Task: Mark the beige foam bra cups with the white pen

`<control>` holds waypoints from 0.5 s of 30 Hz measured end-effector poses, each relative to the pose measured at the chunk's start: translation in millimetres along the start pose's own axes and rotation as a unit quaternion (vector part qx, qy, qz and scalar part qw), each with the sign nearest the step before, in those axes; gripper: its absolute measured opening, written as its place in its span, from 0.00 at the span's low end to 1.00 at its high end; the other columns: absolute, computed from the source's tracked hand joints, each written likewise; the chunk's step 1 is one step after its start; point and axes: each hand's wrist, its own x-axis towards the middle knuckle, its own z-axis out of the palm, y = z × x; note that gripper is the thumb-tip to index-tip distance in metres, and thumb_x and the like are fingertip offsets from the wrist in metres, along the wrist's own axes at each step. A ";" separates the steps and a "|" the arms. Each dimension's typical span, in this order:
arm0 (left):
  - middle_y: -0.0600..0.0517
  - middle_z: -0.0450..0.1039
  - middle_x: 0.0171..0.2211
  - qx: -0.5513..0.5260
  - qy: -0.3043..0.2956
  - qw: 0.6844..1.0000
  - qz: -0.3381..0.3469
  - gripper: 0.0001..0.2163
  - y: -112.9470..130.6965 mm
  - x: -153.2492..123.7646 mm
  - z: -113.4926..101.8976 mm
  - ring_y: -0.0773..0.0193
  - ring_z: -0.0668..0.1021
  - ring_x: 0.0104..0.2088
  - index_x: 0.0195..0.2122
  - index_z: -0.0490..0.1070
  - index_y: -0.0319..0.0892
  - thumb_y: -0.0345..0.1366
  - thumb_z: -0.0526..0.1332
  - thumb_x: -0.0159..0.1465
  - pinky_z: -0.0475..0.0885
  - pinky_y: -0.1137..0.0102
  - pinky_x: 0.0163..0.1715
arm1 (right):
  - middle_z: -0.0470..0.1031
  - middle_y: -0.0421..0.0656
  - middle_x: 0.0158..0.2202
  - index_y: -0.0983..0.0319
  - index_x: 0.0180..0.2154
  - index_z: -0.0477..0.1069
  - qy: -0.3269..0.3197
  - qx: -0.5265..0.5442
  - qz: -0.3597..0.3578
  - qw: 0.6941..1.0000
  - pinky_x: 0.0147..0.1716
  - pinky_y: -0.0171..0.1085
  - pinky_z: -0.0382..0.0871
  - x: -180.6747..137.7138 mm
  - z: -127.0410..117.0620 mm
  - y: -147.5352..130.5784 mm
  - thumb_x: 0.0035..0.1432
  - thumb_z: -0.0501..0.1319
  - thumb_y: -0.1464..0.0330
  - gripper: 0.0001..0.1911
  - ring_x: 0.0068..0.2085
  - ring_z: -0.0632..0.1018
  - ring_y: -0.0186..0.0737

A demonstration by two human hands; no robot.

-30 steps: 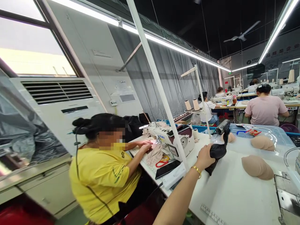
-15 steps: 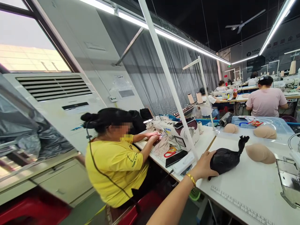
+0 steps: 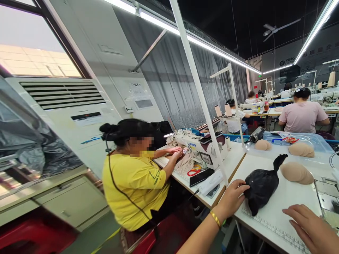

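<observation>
A tied black plastic bag (image 3: pixel 262 185) lies on the white worktable (image 3: pixel 286 197), its knotted neck pointing up and to the right. My left hand (image 3: pixel 231 199), with a gold bracelet on the wrist, rests at the table's left edge, fingers curled against the bag's left end. My right hand (image 3: pixel 308 224) comes in at the lower right, fingers stretched out flat over the table, holding nothing, a little right of the bag. A stack of beige bra cups (image 3: pixel 296 173) sits just beyond the bag.
A person in a yellow shirt (image 3: pixel 135 183) sews at a white sewing machine (image 3: pixel 203 146) to the left. Red scissors (image 3: pixel 193 172) and a dark phone (image 3: pixel 201 177) lie by it. More beige cups (image 3: pixel 302 149) rest on a clear bin lid. A metal machine plate (image 3: pixel 328 199) is at far right.
The black bag came down from upright in my left hand to lying on the table, nearer to me. My right hand has entered at the lower right.
</observation>
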 end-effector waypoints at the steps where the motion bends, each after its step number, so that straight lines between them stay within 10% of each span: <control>1: 0.38 0.79 0.55 0.000 0.012 1.000 0.004 0.17 2.8 1.4 2.9 0.44 0.81 0.58 0.58 0.83 0.49 0.37 0.61 0.71 0.75 0.45 0.61 | 0.85 0.46 0.50 0.47 0.63 0.75 -0.009 0.000 -0.019 1.000 0.44 0.41 0.89 13.6 5.5 -10.5 0.75 0.59 0.68 0.19 0.48 0.88 0.47; 9: 0.42 0.83 0.44 -0.052 0.122 0.990 0.042 0.17 50.6 47.4 -9.5 0.48 0.81 0.48 0.52 0.86 0.52 0.47 0.58 0.76 0.74 0.50 0.57 | 0.83 0.52 0.46 0.59 0.59 0.75 0.056 -0.085 -0.081 0.992 0.39 0.48 0.82 122.7 19.1 -48.1 0.76 0.52 0.71 0.19 0.41 0.84 0.51; 13: 0.41 0.77 0.60 -0.108 0.227 0.968 0.029 0.22 57.4 62.1 -13.3 0.46 0.75 0.64 0.63 0.77 0.50 0.53 0.62 0.74 0.68 0.51 0.67 | 0.79 0.45 0.35 0.56 0.41 0.78 0.059 -0.082 -0.036 0.994 0.35 0.44 0.74 177.8 -8.9 -35.0 0.77 0.55 0.67 0.13 0.36 0.80 0.48; 15: 0.40 0.64 0.72 -0.165 0.239 0.957 0.001 0.40 52.0 58.6 -2.0 0.43 0.67 0.72 0.74 0.63 0.50 0.57 0.73 0.65 0.63 0.49 0.72 | 0.79 0.46 0.37 0.56 0.39 0.77 0.080 -0.075 -0.022 0.994 0.39 0.45 0.74 201.1 -22.7 -29.4 0.77 0.55 0.66 0.14 0.40 0.80 0.49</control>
